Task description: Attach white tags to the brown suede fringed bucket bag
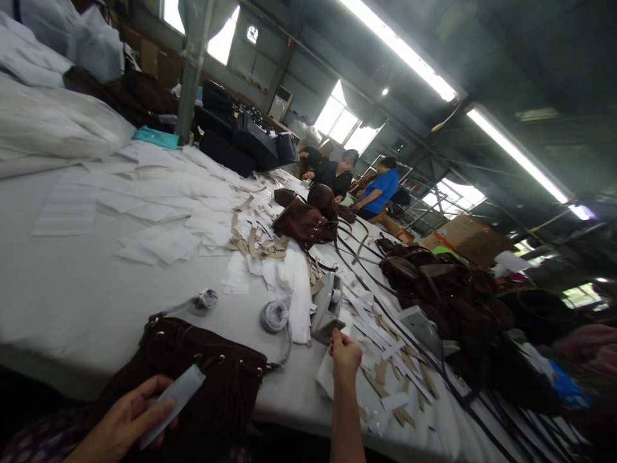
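Note:
A folded strip of white wrapping sheet [176,399] is held between the thumb and fingers of my left hand [137,411]. It lies over the front of a dark brown drawstring bag [212,392] with gold eyelets, which leans at the table edge. Whether something is wrapped inside the strip is hidden. My right hand [344,354] pinches at the front end of a grey tape dispenser [328,312]; what is between those fingertips is too small to see. Two wrapped strap coils, one on the left [206,299] and one on the right [274,316], lie behind the bag.
White sheets [159,186] spread over the left of the white table [58,289]. Paper and tan scraps [385,366] surround the dispenser. Another brown bag [301,222] lies farther back, with more brown bags [434,283] piled right. Black bags [250,138] and two people stand beyond.

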`<state>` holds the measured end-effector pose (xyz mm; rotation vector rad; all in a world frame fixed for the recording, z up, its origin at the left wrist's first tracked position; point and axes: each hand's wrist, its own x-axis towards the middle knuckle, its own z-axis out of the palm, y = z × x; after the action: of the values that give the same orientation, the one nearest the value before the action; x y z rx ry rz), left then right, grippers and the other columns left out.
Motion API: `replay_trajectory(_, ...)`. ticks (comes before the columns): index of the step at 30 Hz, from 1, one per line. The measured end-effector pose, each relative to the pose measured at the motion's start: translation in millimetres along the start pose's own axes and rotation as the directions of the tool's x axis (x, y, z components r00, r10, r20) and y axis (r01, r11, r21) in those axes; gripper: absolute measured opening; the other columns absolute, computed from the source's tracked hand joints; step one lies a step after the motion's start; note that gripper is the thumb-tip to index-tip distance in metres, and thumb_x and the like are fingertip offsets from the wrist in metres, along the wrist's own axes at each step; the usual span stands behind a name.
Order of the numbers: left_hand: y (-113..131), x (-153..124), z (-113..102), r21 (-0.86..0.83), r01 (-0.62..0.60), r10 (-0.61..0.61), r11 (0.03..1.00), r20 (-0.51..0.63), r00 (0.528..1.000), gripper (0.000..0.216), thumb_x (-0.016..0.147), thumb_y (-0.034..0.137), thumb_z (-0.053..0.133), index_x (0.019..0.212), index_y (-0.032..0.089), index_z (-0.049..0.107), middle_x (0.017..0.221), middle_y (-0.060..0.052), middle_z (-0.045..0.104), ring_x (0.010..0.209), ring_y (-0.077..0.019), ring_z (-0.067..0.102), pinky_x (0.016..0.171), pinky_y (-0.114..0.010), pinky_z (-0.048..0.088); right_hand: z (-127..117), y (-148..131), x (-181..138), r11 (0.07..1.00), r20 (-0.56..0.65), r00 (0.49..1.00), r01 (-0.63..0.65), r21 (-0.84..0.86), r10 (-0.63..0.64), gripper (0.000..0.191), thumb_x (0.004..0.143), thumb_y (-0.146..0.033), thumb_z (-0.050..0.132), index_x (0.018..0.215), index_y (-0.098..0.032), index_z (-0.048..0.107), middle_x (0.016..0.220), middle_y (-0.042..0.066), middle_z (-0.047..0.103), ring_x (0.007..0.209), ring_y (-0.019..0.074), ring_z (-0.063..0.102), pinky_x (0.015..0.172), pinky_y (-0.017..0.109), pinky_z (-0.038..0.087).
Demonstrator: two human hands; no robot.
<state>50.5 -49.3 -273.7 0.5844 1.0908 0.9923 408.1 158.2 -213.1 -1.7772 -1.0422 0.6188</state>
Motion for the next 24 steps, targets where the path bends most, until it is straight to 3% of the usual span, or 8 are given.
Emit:
replay_trajectory(5,4,-6,12,0.021,-0.080,0.082,0.997,-0.070,0.994,0.042,0.076,0.056,0.066,0.093,0.019,0.055,0.064,0.002,0.059,0.055,-0.0120,0.048,0.052,-0.022,0.037,1,-10,-36,0.999,0.114,0.993,0.032,-0.033,-0.028,0.049,0.059,-0.066,0.065,0.052,-0.017,0.059,0.040,-0.001,0.050,0.037,0.0131,0.041,0.038,0.026,0.032)
replay_trajectory(8,9,-10,18,0.052,-0.160,0.164,0.986,-0.075,0.984,0.037,0.081,0.050,0.062,0.096,0.018,0.052,0.067,0.003,0.055,0.060,-0.0119,0.048,0.055,-0.022,0.037,16,-19,-97,0.999,0.344,0.938,0.039,0.018,-0.043,0.048,0.063,-0.064,0.067,0.069,-0.017,0.064,0.050,-0.003,0.051,0.043,0.0115,0.042,0.042,0.024,0.034)
replay_trajectory(9,12,-12,19,0.067,-0.173,0.178,0.983,-0.074,0.981,0.035,0.082,0.049,0.061,0.097,0.018,0.051,0.068,0.004,0.054,0.061,-0.0120,0.048,0.056,-0.021,0.037,22,-23,-122,0.998,0.482,0.874,0.035,0.048,-0.054,0.046,0.067,-0.062,0.067,0.073,-0.017,0.064,0.052,-0.004,0.050,0.044,0.0110,0.041,0.044,0.023,0.035)
replay_trajectory(11,19,-18,19,0.110,-0.182,0.188,0.977,-0.053,0.981,0.032,0.084,0.044,0.059,0.101,0.018,0.050,0.072,0.004,0.052,0.064,-0.0120,0.047,0.058,-0.021,0.038,32,-33,-172,0.998,0.714,0.699,-0.017,0.067,-0.037,0.043,0.074,-0.059,0.064,0.079,-0.017,0.064,0.055,-0.004,0.049,0.047,0.0107,0.041,0.044,0.022,0.034)
replay_trajectory(13,28,-28,18,0.167,-0.178,0.181,0.970,-0.001,0.984,0.029,0.085,0.038,0.058,0.106,0.019,0.050,0.078,0.003,0.052,0.069,-0.0125,0.047,0.061,-0.021,0.039,40,-43,-213,0.996,0.838,0.545,-0.043,0.075,-0.039,0.037,0.080,-0.054,0.061,0.081,-0.016,0.063,0.059,-0.004,0.050,0.051,0.0106,0.043,0.047,0.021,0.035)
replay_trajectory(15,37,-38,17,0.218,-0.175,0.171,0.960,0.041,0.985,0.028,0.085,0.031,0.058,0.110,0.020,0.050,0.087,0.002,0.054,0.076,-0.0139,0.049,0.068,-0.022,0.041,47,-51,-239,0.996,0.878,0.474,-0.015,0.089,-0.071,0.034,0.084,-0.049,0.060,0.081,-0.016,0.064,0.061,-0.003,0.052,0.054,0.0108,0.044,0.049,0.021,0.036)
replay_trajectory(19,47,-50,16,0.246,-0.175,0.170,0.953,0.041,0.985,0.032,0.083,0.025,0.057,0.114,0.021,0.050,0.098,0.000,0.057,0.091,-0.0183,0.053,0.080,-0.025,0.041,54,-55,-255,0.992,0.878,0.463,0.092,0.089,-0.122,0.032,0.086,-0.044,0.059,0.076,-0.015,0.068,0.063,0.001,0.059,0.056,0.0125,0.048,0.048,0.021,0.037)
replay_trajectory(24,41,-49,18,0.313,-0.221,0.214,0.924,0.054,0.975,0.029,0.086,0.026,0.052,0.115,0.020,0.048,0.096,-0.001,0.058,0.089,-0.0190,0.054,0.079,-0.027,0.043,61,-54,-259,0.988,0.850,0.514,0.146,0.046,-0.115,0.034,0.086,-0.042,0.058,0.070,-0.015,0.070,0.063,0.003,0.064,0.059,0.0150,0.054,0.055,0.023,0.041)
